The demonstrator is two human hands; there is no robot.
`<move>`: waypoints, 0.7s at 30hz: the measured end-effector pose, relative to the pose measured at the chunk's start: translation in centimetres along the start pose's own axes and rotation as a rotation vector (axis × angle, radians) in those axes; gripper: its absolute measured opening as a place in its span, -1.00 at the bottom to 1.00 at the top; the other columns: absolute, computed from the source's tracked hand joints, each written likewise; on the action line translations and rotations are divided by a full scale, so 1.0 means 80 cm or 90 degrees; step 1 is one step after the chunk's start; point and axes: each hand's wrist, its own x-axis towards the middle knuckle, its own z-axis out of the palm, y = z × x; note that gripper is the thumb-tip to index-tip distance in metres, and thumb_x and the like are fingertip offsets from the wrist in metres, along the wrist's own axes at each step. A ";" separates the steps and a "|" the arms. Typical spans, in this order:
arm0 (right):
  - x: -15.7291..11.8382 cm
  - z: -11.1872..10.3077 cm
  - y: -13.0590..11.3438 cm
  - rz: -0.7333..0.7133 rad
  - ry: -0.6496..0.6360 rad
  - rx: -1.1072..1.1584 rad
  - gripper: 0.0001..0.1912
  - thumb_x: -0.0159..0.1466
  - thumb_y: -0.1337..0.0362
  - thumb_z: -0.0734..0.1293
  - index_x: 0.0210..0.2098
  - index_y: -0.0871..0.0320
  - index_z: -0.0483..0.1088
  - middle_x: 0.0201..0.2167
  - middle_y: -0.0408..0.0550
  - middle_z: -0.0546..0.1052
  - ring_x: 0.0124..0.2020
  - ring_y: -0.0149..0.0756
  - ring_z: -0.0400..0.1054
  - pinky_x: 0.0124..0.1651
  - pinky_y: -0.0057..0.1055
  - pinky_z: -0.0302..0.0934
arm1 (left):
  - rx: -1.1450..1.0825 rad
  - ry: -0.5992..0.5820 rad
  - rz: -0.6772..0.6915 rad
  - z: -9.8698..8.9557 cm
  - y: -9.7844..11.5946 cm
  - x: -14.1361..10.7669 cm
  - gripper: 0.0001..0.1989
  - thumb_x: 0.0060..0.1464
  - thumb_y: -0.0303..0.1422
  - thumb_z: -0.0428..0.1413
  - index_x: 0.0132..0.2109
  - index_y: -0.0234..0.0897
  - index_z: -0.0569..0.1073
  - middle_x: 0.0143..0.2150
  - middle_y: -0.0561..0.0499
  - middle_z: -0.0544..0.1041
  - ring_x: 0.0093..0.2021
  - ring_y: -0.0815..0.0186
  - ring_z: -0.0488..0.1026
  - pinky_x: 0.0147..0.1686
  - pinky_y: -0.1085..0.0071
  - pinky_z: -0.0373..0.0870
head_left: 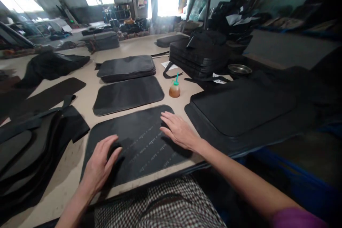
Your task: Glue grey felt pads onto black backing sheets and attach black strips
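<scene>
Directly before me lies a black panel (139, 146) with rounded corners and rows of pale printed lettering. Over its left side is my left hand (103, 158), thumb and fingers apart and nothing between them. My right hand (177, 130) reaches over the panel's right part, fingers stretched out, holding nothing. Whether either palm presses on the panel I cannot tell. Just beyond it lies a second plain black panel (129, 96), and behind that a stack of similar panels (127, 67).
A squeeze bottle (174, 90) with a green nozzle and amber liquid stands beyond my right hand. Large black pieces (245, 107) cover the right side. Curved black pieces (29, 142) pile up at left. Black bags (197, 53) and a metal dish (239, 68) sit farther back.
</scene>
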 end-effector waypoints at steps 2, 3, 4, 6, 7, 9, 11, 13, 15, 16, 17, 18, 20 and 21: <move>0.035 0.023 0.010 0.020 -0.024 -0.070 -0.36 0.50 0.01 0.17 0.36 0.39 0.23 0.40 0.31 0.20 0.44 0.05 0.04 0.42 0.02 0.04 | 0.052 -0.029 0.002 0.009 -0.014 0.037 -0.44 0.40 -0.05 -0.07 0.40 -0.18 0.18 0.43 -0.17 0.25 0.42 0.10 0.19 0.38 0.02 0.20; 0.048 0.036 0.013 0.019 -0.034 -0.095 -0.32 0.50 -0.03 0.16 0.38 0.38 0.20 0.43 0.31 0.15 0.45 0.05 0.01 0.43 0.02 0.00 | 0.081 -0.057 0.009 0.015 -0.019 0.054 -0.40 0.41 -0.03 -0.10 0.44 -0.21 0.13 0.48 -0.19 0.17 0.46 0.09 0.12 0.39 0.01 0.16; 0.059 0.048 0.016 0.015 -0.040 -0.113 -0.30 0.49 -0.05 0.15 0.40 0.35 0.19 0.44 0.29 0.13 0.46 0.04 -0.01 0.43 0.02 -0.03 | 0.110 -0.087 0.016 0.023 -0.024 0.069 -0.37 0.41 -0.01 -0.13 0.46 -0.23 0.10 0.51 -0.19 0.11 0.49 0.09 0.06 0.40 0.00 0.13; 0.071 0.070 0.021 0.004 -0.047 -0.135 -0.30 0.49 -0.08 0.14 0.41 0.30 0.18 0.45 0.26 0.12 0.47 0.02 -0.03 0.44 0.02 -0.06 | 0.170 -0.136 0.024 0.036 -0.032 0.090 -0.34 0.41 0.02 -0.16 0.47 -0.25 0.10 0.53 -0.19 0.05 0.52 0.09 -0.02 0.41 -0.02 0.08; 0.073 0.078 0.024 0.002 -0.049 -0.139 -0.31 0.49 -0.08 0.14 0.41 0.28 0.18 0.44 0.25 0.13 0.47 0.02 -0.03 0.44 0.02 -0.07 | 0.198 -0.147 0.024 0.042 -0.037 0.096 -0.33 0.40 0.03 -0.16 0.47 -0.25 0.11 0.53 -0.19 0.04 0.52 0.09 -0.04 0.42 -0.03 0.05; 0.072 0.087 0.031 0.002 -0.052 -0.142 -0.33 0.50 -0.08 0.12 0.41 0.23 0.19 0.44 0.24 0.14 0.47 0.01 -0.02 0.42 0.02 -0.05 | 0.244 -0.141 0.019 0.048 -0.048 0.100 -0.32 0.40 0.04 -0.16 0.47 -0.24 0.12 0.53 -0.20 0.04 0.52 0.09 -0.02 0.42 -0.05 0.02; 0.068 0.090 0.037 0.007 -0.051 -0.143 -0.35 0.51 -0.07 0.10 0.41 0.19 0.20 0.45 0.23 0.13 0.47 0.00 -0.02 0.42 0.02 -0.05 | 0.269 -0.121 0.009 0.049 -0.063 0.096 -0.32 0.40 0.05 -0.17 0.47 -0.22 0.12 0.53 -0.20 0.04 0.52 0.09 -0.01 0.41 -0.04 0.02; 0.065 0.090 0.042 0.022 -0.047 -0.145 -0.35 0.51 -0.08 0.08 0.42 0.18 0.19 0.46 0.21 0.11 0.47 0.00 -0.03 0.42 0.02 -0.05 | 0.284 -0.103 -0.009 0.047 -0.082 0.087 -0.32 0.40 0.05 -0.19 0.48 -0.22 0.11 0.53 -0.20 0.03 0.51 0.10 -0.01 0.41 -0.02 0.02; 0.063 0.090 0.046 0.047 -0.044 -0.146 -0.31 0.50 -0.11 0.06 0.42 0.20 0.17 0.46 0.22 0.10 0.47 0.00 -0.03 0.42 0.02 -0.07 | 0.298 -0.092 -0.029 0.044 -0.103 0.078 -0.30 0.40 0.06 -0.20 0.49 -0.24 0.09 0.53 -0.19 0.02 0.51 0.10 0.00 0.41 0.00 0.01; 0.062 0.091 0.049 0.060 -0.043 -0.147 -0.29 0.50 -0.12 0.05 0.43 0.22 0.16 0.46 0.22 0.10 0.47 -0.01 -0.03 0.43 0.02 -0.09 | 0.305 -0.087 -0.043 0.041 -0.113 0.073 -0.29 0.40 0.06 -0.21 0.49 -0.26 0.08 0.53 -0.20 0.02 0.51 0.09 0.00 0.41 0.01 0.02; 0.062 0.092 0.053 0.071 -0.046 -0.147 -0.27 0.50 -0.13 0.03 0.43 0.24 0.15 0.46 0.22 0.09 0.47 -0.02 -0.04 0.44 0.03 -0.12 | 0.310 -0.084 -0.059 0.039 -0.124 0.068 -0.28 0.40 0.06 -0.21 0.49 -0.28 0.07 0.53 -0.21 0.02 0.51 0.08 0.00 0.41 0.02 0.02; 0.061 0.092 0.057 0.083 -0.052 -0.148 -0.26 0.50 -0.14 0.01 0.43 0.26 0.13 0.47 0.23 0.08 0.48 -0.03 -0.06 0.45 0.04 -0.14 | 0.314 -0.083 -0.076 0.036 -0.133 0.063 -0.27 0.40 0.06 -0.22 0.49 -0.31 0.07 0.53 -0.22 0.02 0.51 0.07 0.00 0.40 0.03 0.04; 0.057 0.089 0.065 0.128 -0.070 -0.155 -0.23 0.50 -0.14 -0.03 0.44 0.32 0.10 0.47 0.25 0.07 0.49 -0.02 -0.08 0.45 0.06 -0.18 | 0.316 -0.083 -0.110 0.027 -0.147 0.053 -0.25 0.40 0.06 -0.23 0.49 -0.37 0.06 0.53 -0.25 0.03 0.51 0.05 0.01 0.39 0.05 0.06; 0.054 0.085 0.067 0.158 -0.076 -0.160 -0.22 0.50 -0.13 -0.04 0.44 0.36 0.09 0.46 0.27 0.07 0.49 0.00 -0.08 0.45 0.08 -0.19 | 0.316 -0.079 -0.127 0.022 -0.150 0.047 -0.25 0.40 0.05 -0.24 0.48 -0.39 0.07 0.52 -0.27 0.04 0.51 0.04 0.01 0.39 0.04 0.07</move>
